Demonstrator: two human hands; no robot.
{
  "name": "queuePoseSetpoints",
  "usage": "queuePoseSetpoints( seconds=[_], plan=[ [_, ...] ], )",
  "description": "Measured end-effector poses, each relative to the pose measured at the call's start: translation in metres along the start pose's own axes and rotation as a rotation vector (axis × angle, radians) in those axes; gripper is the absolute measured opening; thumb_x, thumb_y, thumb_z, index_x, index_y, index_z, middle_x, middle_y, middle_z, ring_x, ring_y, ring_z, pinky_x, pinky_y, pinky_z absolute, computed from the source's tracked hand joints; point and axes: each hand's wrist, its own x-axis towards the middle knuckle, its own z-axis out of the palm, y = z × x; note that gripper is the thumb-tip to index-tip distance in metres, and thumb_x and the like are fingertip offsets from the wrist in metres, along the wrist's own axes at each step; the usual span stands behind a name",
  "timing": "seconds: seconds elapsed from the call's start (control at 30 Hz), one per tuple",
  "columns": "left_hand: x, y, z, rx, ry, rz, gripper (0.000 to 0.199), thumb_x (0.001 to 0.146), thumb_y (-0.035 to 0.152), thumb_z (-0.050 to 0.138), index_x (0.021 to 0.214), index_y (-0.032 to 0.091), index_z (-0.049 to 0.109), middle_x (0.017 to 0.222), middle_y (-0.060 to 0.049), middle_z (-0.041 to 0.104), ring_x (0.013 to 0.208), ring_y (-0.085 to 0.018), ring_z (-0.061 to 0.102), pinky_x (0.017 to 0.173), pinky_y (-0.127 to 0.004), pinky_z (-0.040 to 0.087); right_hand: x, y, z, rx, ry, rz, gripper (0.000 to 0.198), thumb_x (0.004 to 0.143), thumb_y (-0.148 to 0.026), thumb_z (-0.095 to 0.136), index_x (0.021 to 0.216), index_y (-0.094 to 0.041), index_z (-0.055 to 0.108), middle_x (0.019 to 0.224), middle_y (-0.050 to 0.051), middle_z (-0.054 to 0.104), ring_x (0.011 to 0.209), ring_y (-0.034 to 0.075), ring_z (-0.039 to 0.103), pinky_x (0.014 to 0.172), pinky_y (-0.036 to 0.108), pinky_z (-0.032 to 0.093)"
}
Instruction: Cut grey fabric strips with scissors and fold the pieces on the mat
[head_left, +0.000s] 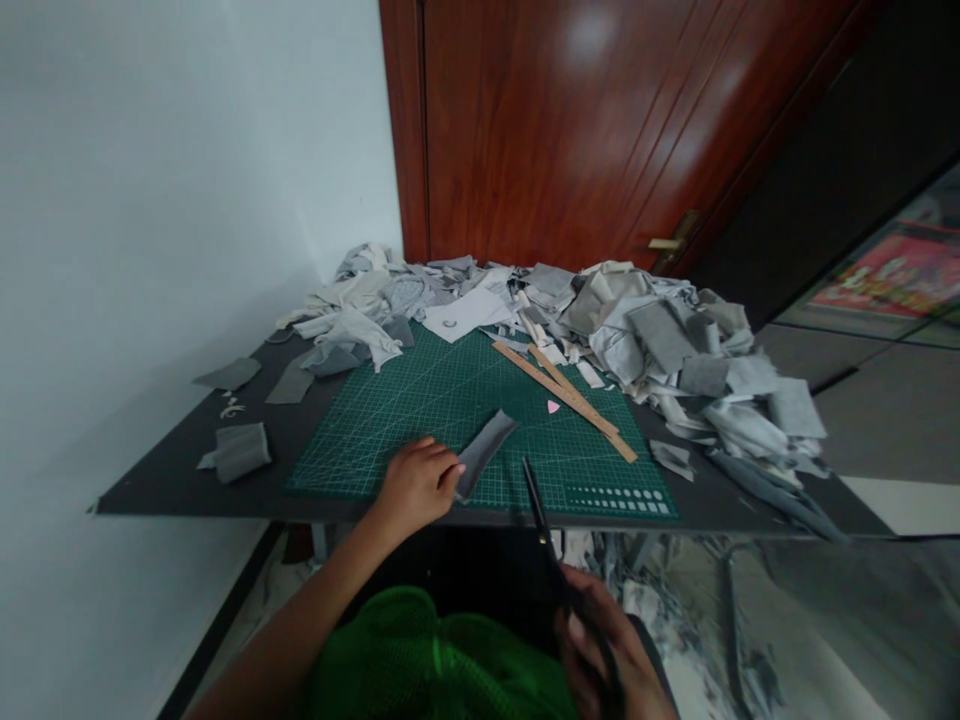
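Observation:
My left hand (421,485) is at the front of the green cutting mat (420,390). Its fingers are curled and the thumb pinches the left edge of a narrow grey fabric strip (489,450), which slants away to the upper right on the mat. In my right hand (611,645) is a pair of black scissors (541,515), with fingers round the handles. The blades look closed and point up and away, just right of the strip and apart from it.
Two wooden rulers (559,388) lie crossed on the mat beside a small pink piece of chalk (553,407). Heaped fabric scraps (660,330) line the back and right, with white paper (466,312) among them. A folded grey piece (242,452) rests at left. Scraps litter the floor (675,610).

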Motion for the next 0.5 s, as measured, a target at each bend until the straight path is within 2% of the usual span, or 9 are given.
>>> queuePoseSetpoints(
  seconds=[0.07,0.1,0.17,0.23,0.27,0.37,0.5],
  plan=[
    [-0.003,0.001,0.0,-0.047,-0.024,0.063,0.024,0.096,0.025,0.062,0.072,0.022,0.067,0.07,-0.002,0.064,0.076,-0.021,0.06,0.074,-0.035,0.05,0.007,-0.005,0.014,-0.031,-0.047,0.048,0.072,0.075,-0.058,0.086,0.13,-0.024,0.055,0.066,-0.009,0.055,0.037,0.004,0.038,0.032,0.014,0.031],
    [-0.004,0.001,0.0,-0.076,-0.031,0.109,0.021,0.095,0.025,0.063,0.076,0.022,0.069,0.076,-0.003,0.067,0.081,-0.021,0.062,0.078,-0.036,0.051,0.011,-0.008,0.019,-0.036,-0.071,0.07,0.074,0.074,-0.061,0.086,0.13,-0.024,0.055,0.065,-0.009,0.054,0.037,0.005,0.038,0.03,0.014,0.031],
    [-0.004,0.002,-0.002,-0.136,-0.048,0.227,0.008,0.094,0.02,0.065,0.093,0.021,0.072,0.103,-0.005,0.072,0.106,-0.024,0.062,0.094,-0.04,0.05,0.016,-0.013,0.025,-0.044,-0.086,0.106,0.076,0.072,-0.063,0.086,0.128,-0.022,0.055,0.064,-0.01,0.053,0.037,0.006,0.039,0.029,0.015,0.032],
    [-0.002,0.003,-0.004,-0.193,-0.105,0.325,0.018,0.093,0.015,0.064,0.108,0.022,0.071,0.124,-0.005,0.068,0.126,-0.025,0.055,0.107,-0.042,0.045,0.019,-0.017,0.026,-0.064,-0.07,0.116,0.074,0.073,-0.063,0.085,0.126,-0.022,0.056,0.065,-0.009,0.053,0.038,0.005,0.039,0.029,0.014,0.032],
    [-0.001,0.005,-0.004,-0.211,-0.146,0.343,0.019,0.093,0.014,0.064,0.109,0.022,0.071,0.124,-0.004,0.068,0.126,-0.024,0.054,0.108,-0.041,0.044,0.019,-0.018,0.026,-0.078,-0.064,0.104,0.072,0.074,-0.063,0.085,0.126,-0.023,0.056,0.066,-0.009,0.053,0.038,0.005,0.039,0.029,0.014,0.032],
    [0.003,0.009,-0.003,-0.169,-0.2,0.273,0.014,0.093,0.024,0.07,0.107,0.023,0.07,0.114,-0.003,0.067,0.114,-0.023,0.058,0.099,-0.04,0.047,0.013,-0.019,0.021,-0.119,-0.059,0.015,0.067,0.08,-0.063,0.08,0.13,-0.025,0.055,0.068,-0.008,0.053,0.038,0.005,0.036,0.031,0.015,0.033],
    [0.006,0.012,0.006,0.027,-0.074,0.069,0.026,0.095,0.039,0.069,0.117,0.023,0.07,0.112,-0.007,0.065,0.108,-0.028,0.055,0.092,-0.045,0.046,-0.001,-0.016,0.01,-0.171,-0.085,0.02,0.064,0.082,-0.061,0.08,0.131,-0.028,0.057,0.069,-0.007,0.052,0.042,0.004,0.029,0.038,0.015,0.026]
  ],
)
